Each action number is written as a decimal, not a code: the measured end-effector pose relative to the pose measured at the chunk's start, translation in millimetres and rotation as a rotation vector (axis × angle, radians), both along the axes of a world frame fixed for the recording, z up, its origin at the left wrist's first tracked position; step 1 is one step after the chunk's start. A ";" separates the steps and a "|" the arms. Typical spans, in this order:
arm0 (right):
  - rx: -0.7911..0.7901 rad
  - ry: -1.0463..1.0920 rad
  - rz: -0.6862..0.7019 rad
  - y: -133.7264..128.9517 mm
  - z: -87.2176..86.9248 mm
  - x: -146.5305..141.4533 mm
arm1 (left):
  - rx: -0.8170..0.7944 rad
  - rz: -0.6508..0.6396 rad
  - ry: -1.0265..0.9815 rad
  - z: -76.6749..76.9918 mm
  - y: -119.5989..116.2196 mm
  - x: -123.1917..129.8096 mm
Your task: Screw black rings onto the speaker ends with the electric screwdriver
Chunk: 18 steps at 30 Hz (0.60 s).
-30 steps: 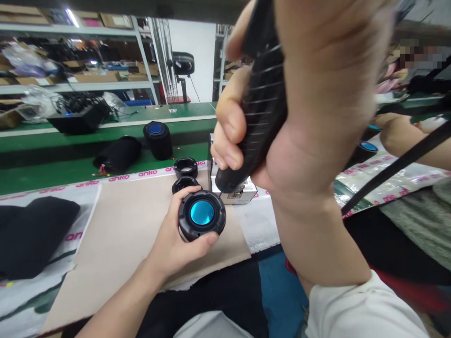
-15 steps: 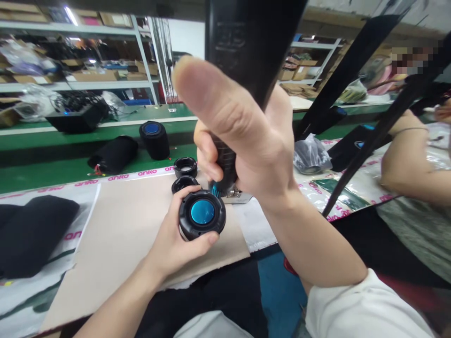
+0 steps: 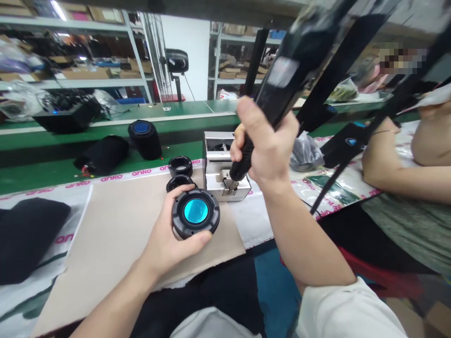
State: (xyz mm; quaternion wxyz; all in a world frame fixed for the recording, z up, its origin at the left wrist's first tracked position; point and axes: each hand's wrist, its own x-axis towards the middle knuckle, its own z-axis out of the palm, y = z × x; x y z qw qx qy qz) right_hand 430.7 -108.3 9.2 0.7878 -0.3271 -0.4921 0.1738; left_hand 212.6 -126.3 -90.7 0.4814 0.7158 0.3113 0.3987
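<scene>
Round black speaker housing point(image 3: 195, 211) with mirrored blue centre grasped in left hand point(image 3: 165, 237), fingers wrapped behind, thumb on rim, above tan cardboard sheet point(image 3: 116, 234). Right hand point(image 3: 268, 145) clenches black electric screwdriver point(image 3: 282, 80), tip at silver screw feeder point(image 3: 211, 162), far right of housing.

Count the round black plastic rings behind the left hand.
2: one ring at the far edge of the beige cardboard sheet, another nearer on it, just past the left hand.
</scene>
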 end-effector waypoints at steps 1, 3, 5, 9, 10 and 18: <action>-0.045 -0.004 -0.007 4.4 -8.9 1.3 | 0.004 0.003 -0.002 -0.2 0.2 0.0; -0.091 0.009 -0.012 10.3 -22.2 1.3 | 0.009 0.010 0.001 0.0 0.4 -0.2; -0.122 0.011 0.007 13.4 -29.5 0.5 | 0.010 0.012 0.005 0.9 0.5 -0.4; -0.128 0.011 0.044 14.6 -36.5 4.0 | 0.005 -0.009 -0.004 1.4 1.3 -0.5; -0.147 0.011 0.067 13.4 -37.1 5.3 | 0.003 -0.014 -0.007 1.1 1.7 -0.6; 0.002 0.086 0.158 -37.7 35.4 -15.5 | -0.028 -0.059 -0.013 -3.8 6.7 -3.7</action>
